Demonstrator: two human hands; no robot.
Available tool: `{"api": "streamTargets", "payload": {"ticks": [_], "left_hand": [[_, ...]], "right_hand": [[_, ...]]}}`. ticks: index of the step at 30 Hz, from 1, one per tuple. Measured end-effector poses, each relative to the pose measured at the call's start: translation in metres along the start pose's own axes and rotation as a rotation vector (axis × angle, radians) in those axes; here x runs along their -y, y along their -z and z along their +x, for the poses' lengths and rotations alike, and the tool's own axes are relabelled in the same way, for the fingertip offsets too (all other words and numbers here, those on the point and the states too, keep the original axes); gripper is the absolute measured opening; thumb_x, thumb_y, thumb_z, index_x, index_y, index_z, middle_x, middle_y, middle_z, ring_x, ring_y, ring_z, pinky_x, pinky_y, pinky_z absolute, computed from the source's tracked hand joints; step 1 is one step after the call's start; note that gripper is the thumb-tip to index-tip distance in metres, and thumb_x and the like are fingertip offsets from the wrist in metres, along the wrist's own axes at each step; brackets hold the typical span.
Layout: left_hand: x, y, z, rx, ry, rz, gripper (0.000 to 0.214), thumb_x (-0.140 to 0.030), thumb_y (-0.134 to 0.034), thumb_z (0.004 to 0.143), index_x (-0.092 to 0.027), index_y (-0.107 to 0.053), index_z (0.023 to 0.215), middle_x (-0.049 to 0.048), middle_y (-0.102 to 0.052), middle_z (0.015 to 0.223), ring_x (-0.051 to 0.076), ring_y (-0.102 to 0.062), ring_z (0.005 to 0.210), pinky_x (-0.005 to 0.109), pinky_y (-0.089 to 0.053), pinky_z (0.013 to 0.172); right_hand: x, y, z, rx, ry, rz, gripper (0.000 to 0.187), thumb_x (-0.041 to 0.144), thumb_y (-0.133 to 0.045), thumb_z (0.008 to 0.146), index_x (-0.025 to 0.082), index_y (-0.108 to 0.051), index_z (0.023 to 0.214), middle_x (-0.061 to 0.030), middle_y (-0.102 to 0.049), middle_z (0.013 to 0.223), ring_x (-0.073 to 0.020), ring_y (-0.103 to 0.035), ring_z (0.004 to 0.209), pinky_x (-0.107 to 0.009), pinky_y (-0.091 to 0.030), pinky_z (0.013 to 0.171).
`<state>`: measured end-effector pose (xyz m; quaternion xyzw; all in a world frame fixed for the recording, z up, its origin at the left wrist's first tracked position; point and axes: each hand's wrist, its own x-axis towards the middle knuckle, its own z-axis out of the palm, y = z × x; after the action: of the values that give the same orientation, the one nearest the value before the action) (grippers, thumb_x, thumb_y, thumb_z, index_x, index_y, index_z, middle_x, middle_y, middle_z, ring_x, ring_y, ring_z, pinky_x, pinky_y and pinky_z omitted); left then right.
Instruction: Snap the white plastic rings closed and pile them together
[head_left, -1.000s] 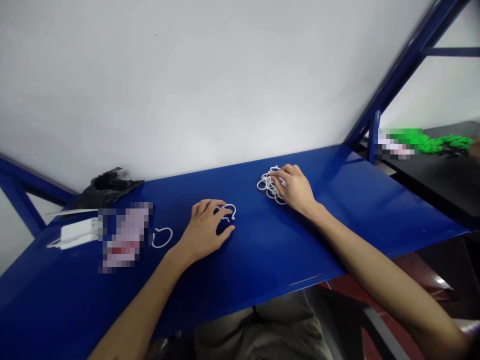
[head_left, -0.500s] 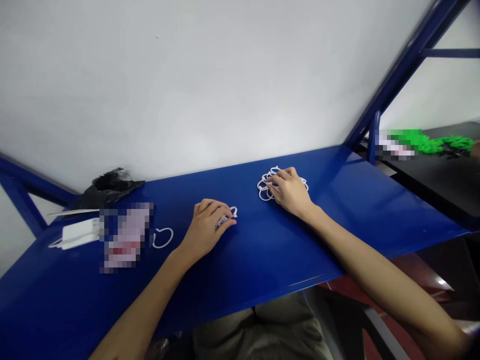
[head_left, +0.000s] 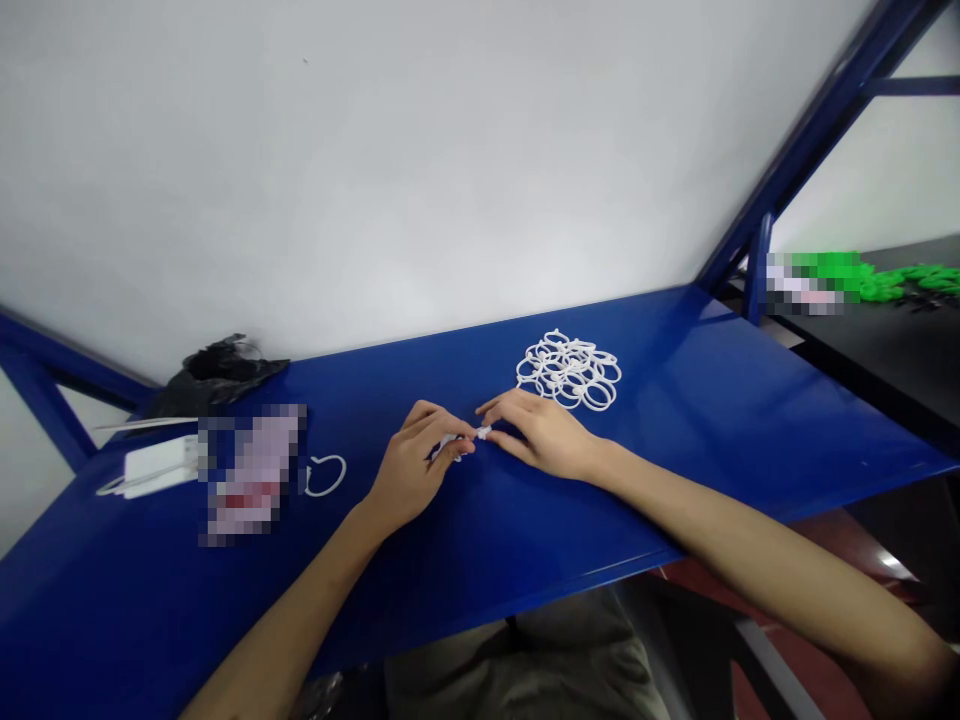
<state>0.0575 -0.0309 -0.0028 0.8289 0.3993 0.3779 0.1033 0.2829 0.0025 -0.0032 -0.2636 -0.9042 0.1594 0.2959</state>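
My left hand (head_left: pixel 416 460) is closed round a few white plastic rings (head_left: pixel 448 444), mostly hidden under its fingers. Fingertip to fingertip with it, my right hand (head_left: pixel 544 435) pinches a small white knobbed end of a ring (head_left: pixel 482 433) between thumb and forefinger. Just beyond my right hand a flat heap of similar white rings (head_left: pixel 570 368) lies on the blue table (head_left: pixel 480 540). A single open white loop (head_left: pixel 327 475) rests on the table left of my left hand.
Further left are a blurred-out pinkish packet (head_left: pixel 259 465), a white box-like item with a cord (head_left: pixel 160 467) and a black plastic bag (head_left: pixel 217 375). Blue frame bars (head_left: pixel 810 130) rise at the right. Green linked pieces (head_left: pixel 892 283) lie on a black table beyond.
My right hand has left the heap of rings and come left and nearer to me, meeting my left hand with a white ring end in its fingertips. The heap is now uncovered.
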Motion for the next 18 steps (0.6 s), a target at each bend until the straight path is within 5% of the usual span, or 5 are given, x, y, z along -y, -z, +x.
{"api": "streamTargets", "payload": {"ticks": [6,11,18], "left_hand": [[0.008,-0.006,-0.004,0.15,0.1,0.218,0.048,-0.044,-0.067,0.087,-0.023,-0.055,0.128,0.0052,-0.069,0.116,0.024,-0.059,0.108,0.041,-0.046,0.094],[0.015,-0.01,-0.004,0.189,0.141,0.293,0.031,-0.033,-0.063,0.091,-0.022,-0.06,0.12,0.0042,-0.071,0.106,0.024,-0.059,0.104,0.041,-0.045,0.091],[0.016,-0.004,-0.003,0.069,0.089,0.386,0.022,-0.026,-0.056,0.095,-0.021,-0.063,0.114,0.0052,-0.071,0.107,0.025,-0.058,0.105,0.043,-0.044,0.092]], "right_hand": [[-0.005,0.006,-0.003,-0.052,-0.101,0.019,0.015,0.03,-0.052,0.099,0.018,-0.06,0.101,-0.0064,-0.066,0.093,-0.0176,-0.062,0.086,-0.032,-0.051,0.077],[-0.006,0.005,-0.003,-0.052,-0.108,0.007,0.015,0.029,-0.052,0.099,0.018,-0.063,0.101,-0.0051,-0.067,0.09,-0.017,-0.06,0.085,-0.03,-0.048,0.076],[-0.009,0.004,-0.003,-0.078,-0.182,-0.026,0.019,0.031,-0.053,0.098,0.019,-0.067,0.1,-0.0041,-0.067,0.088,-0.0154,-0.061,0.08,-0.028,-0.047,0.072]]}}
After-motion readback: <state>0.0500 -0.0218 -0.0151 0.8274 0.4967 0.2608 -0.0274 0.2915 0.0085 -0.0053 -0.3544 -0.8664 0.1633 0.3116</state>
